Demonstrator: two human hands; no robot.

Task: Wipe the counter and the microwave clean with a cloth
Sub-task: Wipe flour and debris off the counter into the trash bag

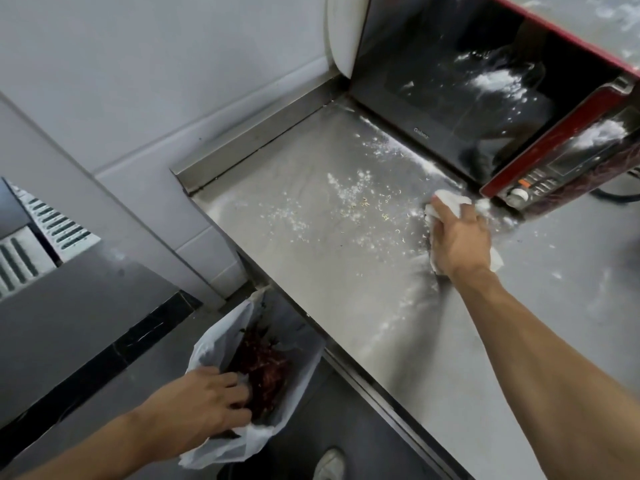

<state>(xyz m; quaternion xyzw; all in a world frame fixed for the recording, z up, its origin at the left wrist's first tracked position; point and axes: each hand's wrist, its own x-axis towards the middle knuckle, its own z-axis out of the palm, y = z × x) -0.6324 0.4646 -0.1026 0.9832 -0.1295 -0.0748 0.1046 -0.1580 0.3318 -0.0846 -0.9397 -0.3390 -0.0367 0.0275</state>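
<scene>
The steel counter [311, 258] is strewn with white powder and small crumbs [349, 199]. At its back right stands a red microwave [540, 168] whose dark glass door [450, 81] carries white powder smears. My right hand [457, 237] presses a white cloth [450, 202] onto the counter just in front of the microwave's control panel, fingers curled over the cloth. Below the counter's left edge, my left hand [204, 407] grips the rim of a white plastic bag [242, 441] holding dark red scraps.
A grey tiled wall [173, 64] rises behind the counter, with a steel upstand along its back. A slanted grey panel and a vented appliance [41, 233] lie at the left. A shoe [329, 465] shows on the dark floor below the counter edge.
</scene>
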